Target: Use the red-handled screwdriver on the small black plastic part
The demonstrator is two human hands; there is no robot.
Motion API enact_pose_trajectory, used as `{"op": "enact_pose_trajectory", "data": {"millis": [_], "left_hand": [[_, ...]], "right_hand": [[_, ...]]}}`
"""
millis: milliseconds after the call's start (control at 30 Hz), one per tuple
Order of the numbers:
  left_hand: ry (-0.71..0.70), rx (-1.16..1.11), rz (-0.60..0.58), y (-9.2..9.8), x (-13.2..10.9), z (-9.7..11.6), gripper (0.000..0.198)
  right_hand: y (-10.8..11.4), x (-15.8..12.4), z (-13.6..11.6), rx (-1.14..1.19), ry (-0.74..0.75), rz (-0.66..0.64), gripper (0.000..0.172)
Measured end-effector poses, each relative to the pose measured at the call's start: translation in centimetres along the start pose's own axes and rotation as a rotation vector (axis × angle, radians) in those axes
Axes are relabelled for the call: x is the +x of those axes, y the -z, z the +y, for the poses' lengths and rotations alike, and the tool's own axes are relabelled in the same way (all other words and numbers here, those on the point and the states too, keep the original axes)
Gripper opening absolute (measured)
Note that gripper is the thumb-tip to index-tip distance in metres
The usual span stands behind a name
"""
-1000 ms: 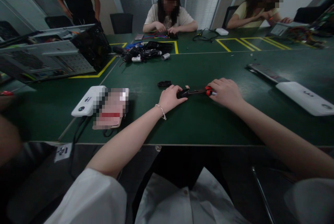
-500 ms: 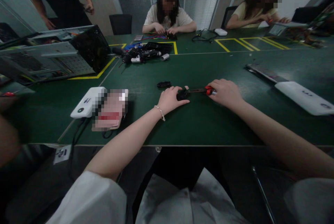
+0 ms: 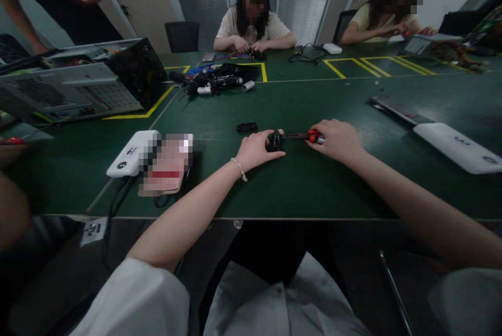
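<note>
My left hand point(image 3: 254, 148) is closed around a small black part point(image 3: 275, 141) with pale marks, thumb below it and fingers above. Its exact kind I cannot make out. My right hand point(image 3: 339, 140) grips a red-handled tool point(image 3: 315, 136) whose thin dark metal end points left and meets the right side of the black part. Whether the tool is a pair of pliers or a screwdriver is too small to tell. Just behind my left hand lies a small black piece point(image 3: 246, 127) on the green table point(image 3: 314, 189).
Left are a white power bank point(image 3: 131, 154), a phone point(image 3: 167, 166) and an open computer case point(image 3: 78, 82). A pile of black parts and cables point(image 3: 219, 79) lies behind. At right sits another white device point(image 3: 457, 145). Two people sit across; one stands back left.
The black part has turned slightly in my left hand, showing more of its marked face. My right hand and the tool barely shift. The standing person at back left has moved left.
</note>
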State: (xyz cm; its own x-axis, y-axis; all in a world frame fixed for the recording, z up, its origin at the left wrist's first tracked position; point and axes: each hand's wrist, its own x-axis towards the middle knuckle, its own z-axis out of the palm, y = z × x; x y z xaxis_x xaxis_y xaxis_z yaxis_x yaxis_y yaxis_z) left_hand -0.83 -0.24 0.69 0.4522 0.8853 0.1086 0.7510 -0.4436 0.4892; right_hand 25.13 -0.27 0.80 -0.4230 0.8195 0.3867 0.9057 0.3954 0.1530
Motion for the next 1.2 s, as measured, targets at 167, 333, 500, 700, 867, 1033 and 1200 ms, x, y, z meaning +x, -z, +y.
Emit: {"op": "enact_pose_trajectory", "data": {"millis": [167, 333, 500, 700, 867, 1033, 1200], "left_hand": [[0.012, -0.007, -0.004, -0.1, 0.2, 0.1, 0.081], [0.027, 0.019, 0.003, -0.2, 0.3, 0.3, 0.08], [0.064, 0.025, 0.031, -0.4, 0.2, 0.5, 0.084], [0.056, -0.008, -0.016, 0.3, -0.1, 0.4, 0.084], [0.102, -0.103, -0.064, 0.8, -0.3, 0.2, 0.07], [0.133, -0.186, -0.034, 0.6, -0.2, -0.1, 0.061], [0.121, -0.2, -0.018, 0.5, -0.2, -0.1, 0.053]], "right_hand": [[0.0, -0.1, -0.2, -0.002, 0.014, 0.018, 0.038], [-0.1, -0.1, -0.3, -0.02, 0.031, 0.019, 0.037], [-0.1, -0.1, -0.2, -0.031, 0.022, 0.021, 0.036], [-0.1, -0.1, -0.2, -0.037, 0.027, 0.03, 0.037], [0.0, -0.1, -0.2, -0.038, 0.02, 0.029, 0.037], [0.0, 0.0, -0.1, -0.043, 0.016, 0.025, 0.038], [0.2, 0.0, -0.1, -0.034, 0.013, 0.017, 0.038]]}}
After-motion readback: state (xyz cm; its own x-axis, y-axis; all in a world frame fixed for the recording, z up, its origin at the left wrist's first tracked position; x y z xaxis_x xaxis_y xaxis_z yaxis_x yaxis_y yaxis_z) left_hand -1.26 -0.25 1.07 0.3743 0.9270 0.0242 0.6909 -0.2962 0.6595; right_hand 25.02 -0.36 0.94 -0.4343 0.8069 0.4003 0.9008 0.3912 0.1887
